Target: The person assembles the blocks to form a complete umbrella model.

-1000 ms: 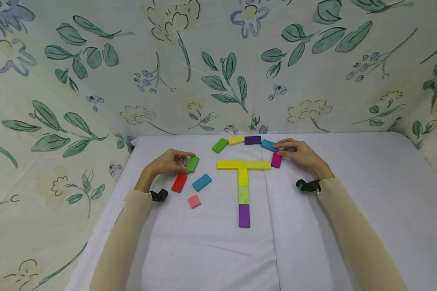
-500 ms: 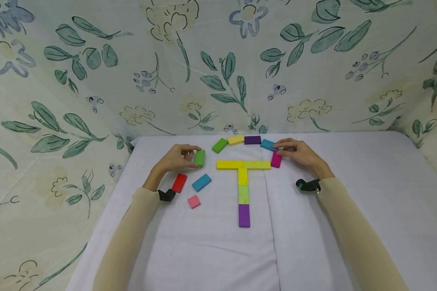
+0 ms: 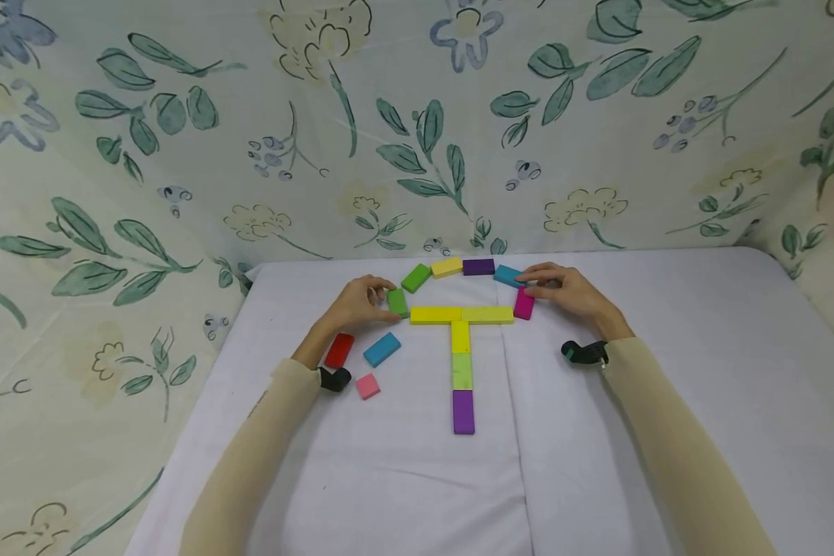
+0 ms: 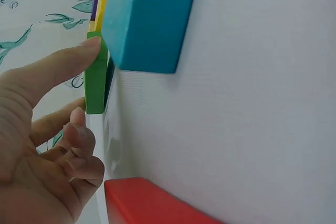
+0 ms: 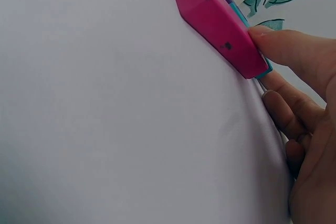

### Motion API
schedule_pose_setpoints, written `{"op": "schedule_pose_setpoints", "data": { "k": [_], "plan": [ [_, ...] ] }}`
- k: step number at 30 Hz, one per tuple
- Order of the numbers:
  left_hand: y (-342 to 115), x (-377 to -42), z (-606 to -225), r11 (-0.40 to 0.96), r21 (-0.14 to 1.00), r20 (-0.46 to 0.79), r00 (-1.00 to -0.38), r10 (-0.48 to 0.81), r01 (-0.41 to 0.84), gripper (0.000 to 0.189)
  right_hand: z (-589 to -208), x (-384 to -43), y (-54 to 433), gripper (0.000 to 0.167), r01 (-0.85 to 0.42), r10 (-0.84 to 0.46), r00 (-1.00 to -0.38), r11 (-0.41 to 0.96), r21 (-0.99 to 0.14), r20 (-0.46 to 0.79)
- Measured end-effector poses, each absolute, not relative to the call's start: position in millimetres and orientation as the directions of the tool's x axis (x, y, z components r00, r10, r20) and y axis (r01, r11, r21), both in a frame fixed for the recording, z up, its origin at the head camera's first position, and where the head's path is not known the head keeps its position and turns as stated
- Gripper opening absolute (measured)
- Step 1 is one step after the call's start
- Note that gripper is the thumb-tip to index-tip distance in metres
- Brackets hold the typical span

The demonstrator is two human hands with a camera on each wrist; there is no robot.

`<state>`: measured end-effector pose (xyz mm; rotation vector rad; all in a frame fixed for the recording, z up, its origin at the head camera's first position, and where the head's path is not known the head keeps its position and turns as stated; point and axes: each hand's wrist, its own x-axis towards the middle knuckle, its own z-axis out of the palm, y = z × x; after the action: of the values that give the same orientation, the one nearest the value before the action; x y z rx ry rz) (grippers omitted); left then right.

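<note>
In the head view my left hand [image 3: 361, 301] pinches a green block [image 3: 398, 303] between thumb and fingers, just left of a yellow bar [image 3: 435, 315]. The left wrist view shows the thumb on that block's face and a finger at its far end. My right hand [image 3: 571, 293] rests at the arc's right end. Its thumb touches a magenta block [image 3: 524, 303], and its index finger touches a blue block [image 3: 508, 276]. Another green block [image 3: 415, 278], a yellow block [image 3: 447, 267] and a dark purple block [image 3: 478, 266] form the arc's top.
Below the arc stands a T of yellow, lime [image 3: 462, 371] and purple [image 3: 462, 411] blocks. At left lie a red block [image 3: 339, 350], a loose blue block [image 3: 382, 350] and a small pink block [image 3: 368, 386]. A floral cloth [image 3: 347, 185] hangs behind the white table.
My left hand has carried the green block rightward and turned it, bringing it beside the left end of the yellow bar. The right hand has stayed at the magenta and blue blocks.
</note>
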<state>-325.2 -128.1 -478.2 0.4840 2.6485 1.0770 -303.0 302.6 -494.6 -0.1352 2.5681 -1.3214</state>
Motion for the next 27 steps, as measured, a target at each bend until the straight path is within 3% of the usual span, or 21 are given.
{"op": "schedule_pose_setpoints", "data": {
  "k": [14,27],
  "plan": [
    [-119.6,-324.0,-477.7,0.768,0.559,-0.040,-0.915,0.401,0.312,0.062,-496.4,-304.9,303.5,0.039,0.058,-0.175,-0.965,0.587,-0.808,-0.197],
    [-118.2,-325.0,-477.4,0.789,0.521,-0.028,-0.917,0.398,0.327,0.062,-494.1,-304.4,301.6,0.041,0.039,-0.186,-0.965,0.594,-0.804,-0.184]
  ]
}}
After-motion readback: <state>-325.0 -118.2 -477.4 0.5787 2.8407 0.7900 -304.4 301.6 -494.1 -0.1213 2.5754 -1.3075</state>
